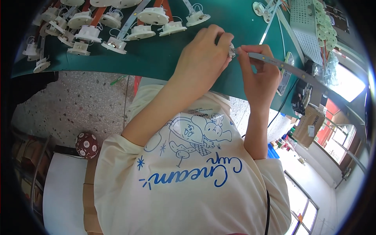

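Note:
My left hand [203, 58] is curled over the green table top [156, 58], its fingertips pinching a small white part [232, 51] at the end of a long grey strip [290, 69]. My right hand [259, 74] pinches the same strip just right of that part. The strip runs off to the right past the table edge. Both hands meet near the table's front edge.
Many round white fittings [152, 16] with short wires lie in rows at the back left of the table. A white perforated panel [304, 23] and small round discs [325, 27] lie at the back right. A phone [286, 76] rests beside my right hand. Speckled floor below.

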### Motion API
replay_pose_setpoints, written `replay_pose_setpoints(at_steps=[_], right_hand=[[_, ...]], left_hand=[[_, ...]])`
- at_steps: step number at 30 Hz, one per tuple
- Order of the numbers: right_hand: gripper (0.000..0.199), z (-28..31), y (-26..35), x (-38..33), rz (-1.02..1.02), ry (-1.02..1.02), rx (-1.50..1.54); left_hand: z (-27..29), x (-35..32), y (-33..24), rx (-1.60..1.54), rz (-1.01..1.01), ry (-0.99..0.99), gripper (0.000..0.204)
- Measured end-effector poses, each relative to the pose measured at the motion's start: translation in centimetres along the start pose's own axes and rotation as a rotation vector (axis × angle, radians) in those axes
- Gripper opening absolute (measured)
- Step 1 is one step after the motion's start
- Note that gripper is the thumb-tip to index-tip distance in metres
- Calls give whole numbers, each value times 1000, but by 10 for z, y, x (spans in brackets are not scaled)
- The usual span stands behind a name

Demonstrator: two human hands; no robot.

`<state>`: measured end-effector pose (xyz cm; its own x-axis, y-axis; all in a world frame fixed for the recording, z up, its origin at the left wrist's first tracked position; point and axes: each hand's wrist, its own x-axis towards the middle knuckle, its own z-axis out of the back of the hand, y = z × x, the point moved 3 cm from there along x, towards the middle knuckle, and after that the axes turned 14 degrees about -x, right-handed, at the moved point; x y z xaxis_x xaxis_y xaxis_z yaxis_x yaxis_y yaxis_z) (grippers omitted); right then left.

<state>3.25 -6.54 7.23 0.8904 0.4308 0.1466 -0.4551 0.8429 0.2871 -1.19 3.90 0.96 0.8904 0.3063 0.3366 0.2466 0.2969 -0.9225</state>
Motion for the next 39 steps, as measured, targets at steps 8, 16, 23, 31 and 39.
replay_pose_setpoints(at_steps=[8,16,23,31,39], right_hand=[[7,4,-5,6,142,-1,13],[12,0,-12,6,-89,111,189],[10,-1,-16,6,-107,90,274],[8,-4,-20,4,-108,-8,297],[9,-2,-15,3,-46,71,335]], left_hand=[[44,-1,-46,-311,-216,-16,36],[52,-7,-112,-515,-33,-95,29],[47,2,-115,-471,9,44,25],[53,-5,-122,-398,25,243,21],[30,4,-150,-308,26,409,17]])
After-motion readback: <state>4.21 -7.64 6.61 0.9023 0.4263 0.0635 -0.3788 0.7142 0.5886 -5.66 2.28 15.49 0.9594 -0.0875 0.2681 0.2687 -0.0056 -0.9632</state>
